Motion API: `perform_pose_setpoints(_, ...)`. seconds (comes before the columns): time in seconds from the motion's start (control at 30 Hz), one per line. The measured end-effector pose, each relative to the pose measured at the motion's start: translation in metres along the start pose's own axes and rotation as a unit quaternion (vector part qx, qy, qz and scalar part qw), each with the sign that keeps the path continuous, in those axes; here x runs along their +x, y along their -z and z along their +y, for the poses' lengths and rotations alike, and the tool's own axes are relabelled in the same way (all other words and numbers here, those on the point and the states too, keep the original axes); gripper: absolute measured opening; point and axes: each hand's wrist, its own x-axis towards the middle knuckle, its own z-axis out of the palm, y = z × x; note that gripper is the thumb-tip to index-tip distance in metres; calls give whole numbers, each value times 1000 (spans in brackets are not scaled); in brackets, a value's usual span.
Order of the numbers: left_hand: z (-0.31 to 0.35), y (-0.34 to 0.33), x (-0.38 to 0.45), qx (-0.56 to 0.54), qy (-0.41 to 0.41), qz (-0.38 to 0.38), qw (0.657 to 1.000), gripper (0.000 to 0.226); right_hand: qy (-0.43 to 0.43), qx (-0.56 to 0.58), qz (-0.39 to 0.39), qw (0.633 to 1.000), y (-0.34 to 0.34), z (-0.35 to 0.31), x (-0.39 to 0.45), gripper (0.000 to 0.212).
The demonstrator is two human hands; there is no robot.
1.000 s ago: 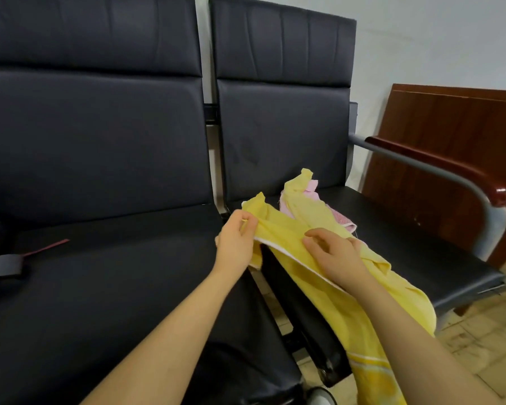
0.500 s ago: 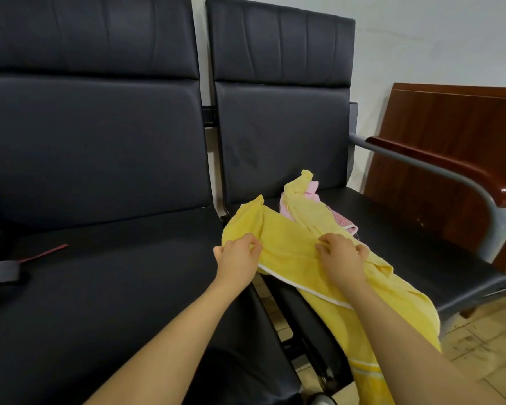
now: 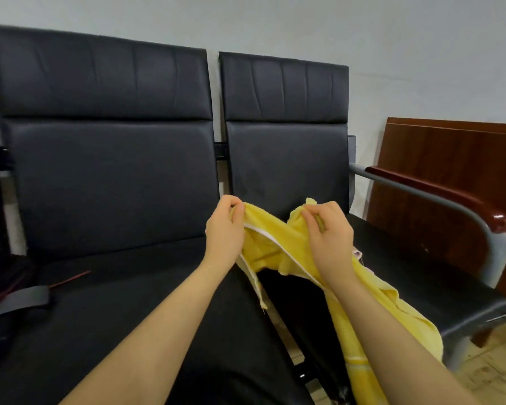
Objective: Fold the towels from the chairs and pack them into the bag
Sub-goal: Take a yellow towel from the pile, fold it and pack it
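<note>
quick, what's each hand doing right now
Left hand: fingers pinch the upper edge of the yellow terry-cloth towel.
Right hand: fingers curled round a bunched part of the same towel.

Two black padded chairs stand side by side against the wall. The left chair seat lies below and left of the left fingers; a dark bag strap with a thin red cord rests on its far left part. The right chair seat lies below and right of the right fingers. A yellow towel trails over its front edge, and a sliver of pink cloth shows just past the right wrist.
</note>
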Motion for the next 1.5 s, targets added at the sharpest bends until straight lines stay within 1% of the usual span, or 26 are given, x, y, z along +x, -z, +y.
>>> perform_pose_setpoints(0.1, 9, 32, 10, 20, -24, 23, 999, 17, 3, 25, 10, 1000, -6, -25, 11, 10)
perform_pose_setpoints(0.2, 11, 63, 16, 31, -32, 43, 998, 16, 11, 61, 17, 998, -13, -58, 20, 10)
perform_pose_setpoints(0.3, 12, 94, 17, 54, -41, 60, 996, 16, 20, 76, 9, 997, -27, -82, 21, 11)
perform_pose_setpoints(0.4, 11, 122, 15, 80, -40, 75, 993, 16, 22, 88, 9, 996, -42, -100, 19, 11)
perform_pose_setpoints(0.5, 7, 147, 11, 112, -34, 89, 989, 15, 48, 94, 7, 994, -56, -121, 13, 10)
perform_pose_setpoints(0.67, -27, 176, -3, 203, 26, 65, 977, 14, 96, 60, -64, 991, -87, -137, -20, 8)
perform_pose_setpoints(0.77, -56, 185, -21, 236, 56, 35, 969, 16, 64, 37, -139, 988, -100, -132, -50, 9)
perform_pose_setpoints(0.83, -76, 187, -35, 259, 70, 11, 963, 16, 25, 25, -236, 971, -105, -127, -67, 13)
perform_pose_setpoints(0.9, -92, 185, -49, 288, 85, -21, 953, 17, 4, 21, -340, 940, -105, -120, -81, 16)
perform_pose_setpoints(0.97, -103, 179, -62, 314, 97, -66, 942, 25, 3, 2, -410, 912, -102, -110, -93, 20)
perform_pose_setpoints(1.03, -109, 170, -75, 323, 105, -109, 934, 36, -6, -55, -463, 884, -96, -94, -104, 27)
perform_pose_setpoints(1.1, -114, 160, -88, 346, 92, -159, 920, 43, -14, -118, -498, 859, -86, -75, -112, 34)
perform_pose_setpoints(1.17, -118, 149, -101, 373, 80, -224, 897, 49, -18, -158, -533, 831, -74, -59, -119, 43)
perform_pose_setpoints(1.27, -128, 134, -118, 417, 114, -334, 838, 57, 12, -228, -596, 769, -65, -43, -126, 63)
perform_pose_setpoints(1.3, -133, 131, -121, 431, 129, -353, 820, 58, 19, -243, -606, 757, -66, -42, -126, 67)
perform_pose_setpoints(1.37, -145, 128, -127, 453, 147, -367, 799, 60, 15, -253, -613, 749, -70, -42, -129, 62)
perform_pose_setpoints(1.5, -162, 132, -126, 472, 140, -358, 793, 59, 9, -262, -617, 742, -83, -45, -137, 61)
